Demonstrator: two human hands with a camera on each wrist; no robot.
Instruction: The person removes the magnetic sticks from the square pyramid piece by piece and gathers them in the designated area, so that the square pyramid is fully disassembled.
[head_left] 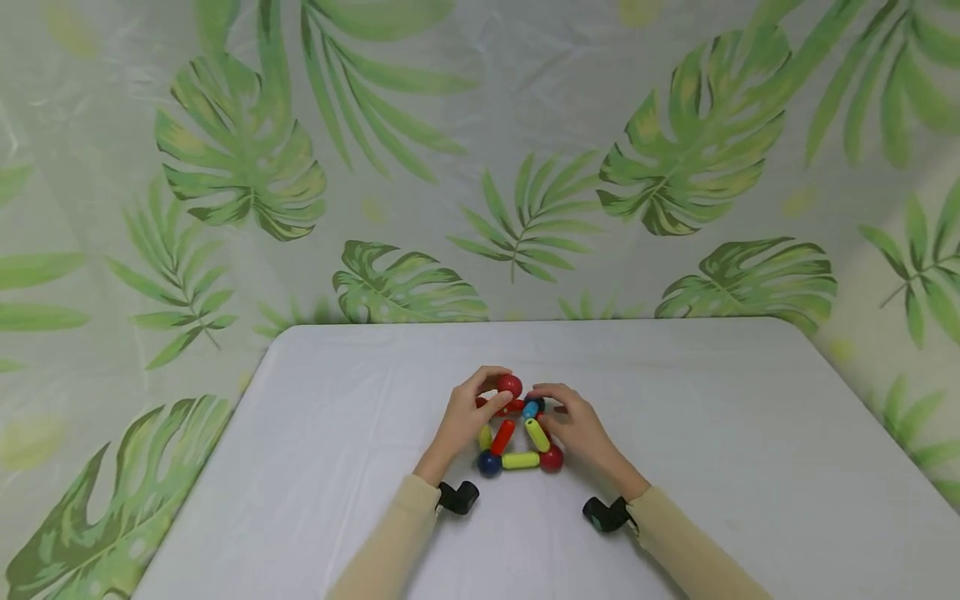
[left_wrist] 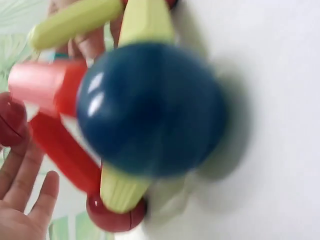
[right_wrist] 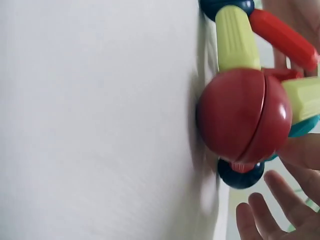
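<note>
My left hand (head_left: 459, 421) pinches a red ball (head_left: 509, 385) between thumb and fingers, above the far side of a small frame of toy building sticks and balls. The right hand (head_left: 583, 432) curls its thumb and index finger about a light-blue stick (head_left: 531, 409) by a dark ball; its other fingers are spread in the right wrist view. At the near corners lie a blue ball (left_wrist: 155, 110) and another red ball (right_wrist: 240, 115), joined by a yellow-green stick (head_left: 521, 461). From these corners rise a red stick (head_left: 503, 437) and a yellow-green stick (head_left: 537, 435), tilted, their upper ends free.
The frame stands on a white-covered table (head_left: 337, 400). A leaf-patterned cloth (head_left: 540, 108) hangs behind the table's far edge. Dark wrist cameras (head_left: 461, 497) sit at both cuffs, close to the near side of the frame.
</note>
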